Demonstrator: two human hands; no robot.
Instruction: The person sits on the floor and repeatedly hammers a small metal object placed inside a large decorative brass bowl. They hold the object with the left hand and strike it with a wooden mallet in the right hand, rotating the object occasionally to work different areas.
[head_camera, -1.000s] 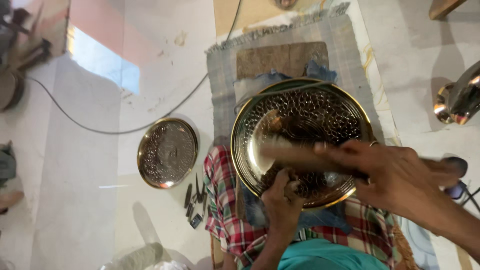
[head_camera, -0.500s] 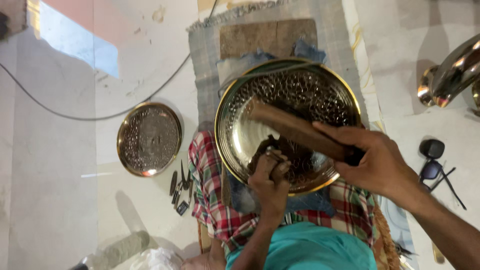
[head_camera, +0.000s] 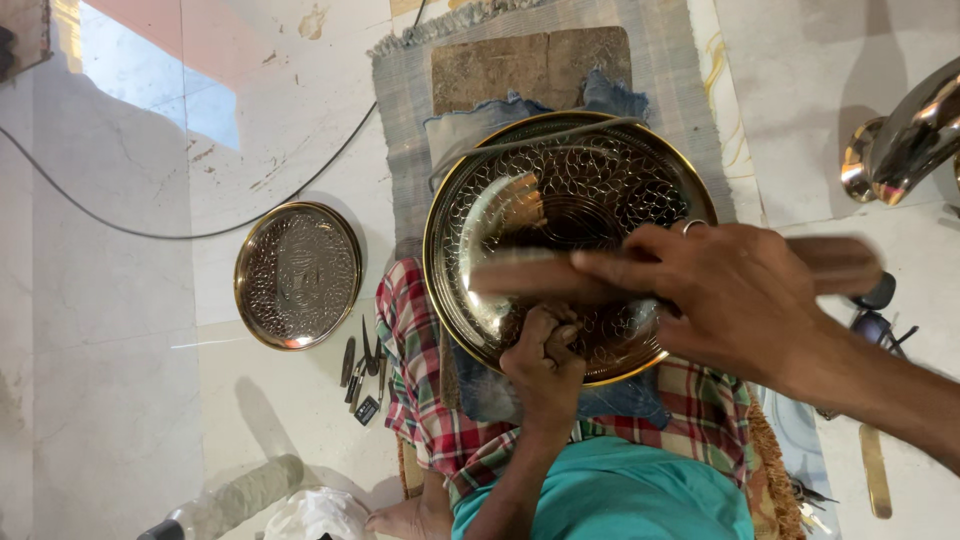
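while the right hand (head_camera: 740, 300) wraps a blurred wooden mallet (head_camera: 540, 275) just above, the left hand (head_camera: 545, 360) pinches a small punch on the engraved brass plate (head_camera: 570, 245) in the lap; a mistimed blow could hit those fingers or mar the pattern.

Your support: pale marble floor (head_camera: 120, 380). On it: grey woven mat (head_camera: 400, 110) at upper centre; small engraved brass plate (head_camera: 297, 275) at left centre; loose small tools (head_camera: 358, 370) below it; black cable (head_camera: 180, 235) across upper left.
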